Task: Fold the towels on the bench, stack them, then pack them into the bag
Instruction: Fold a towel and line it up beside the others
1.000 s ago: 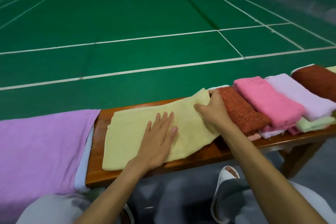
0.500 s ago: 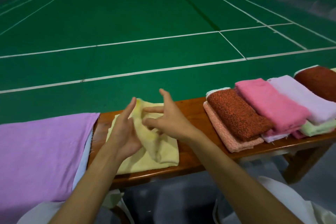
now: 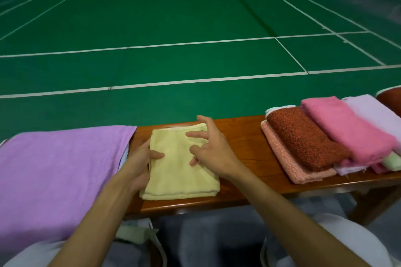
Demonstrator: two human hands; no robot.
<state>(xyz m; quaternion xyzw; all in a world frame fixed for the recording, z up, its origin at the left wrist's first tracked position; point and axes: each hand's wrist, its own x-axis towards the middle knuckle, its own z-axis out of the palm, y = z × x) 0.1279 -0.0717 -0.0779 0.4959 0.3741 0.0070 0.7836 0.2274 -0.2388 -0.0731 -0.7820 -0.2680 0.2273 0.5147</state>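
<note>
The left hand [image 3: 141,163] pinched the left edge of the folded pale yellow terry towel [image 3: 180,178], thumb on top, while the right hand [image 3: 213,150] rested spread, loosely bent fingers on it, at the middle of the brown wooden bench [image 3: 245,136], between a spread purple towel [image 3: 60,169] at the bench's left end and overlapping folded rust, pink and lilac towels [image 3: 338,136] at its right end.

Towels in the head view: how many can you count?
8: purple towel spread at left; yellow towel folded, centre; at right, salmon towel, rust towel on it, pink towel, lilac towel, pale green towel beneath, dark red towel at frame edge. More may be hidden underneath.
</note>
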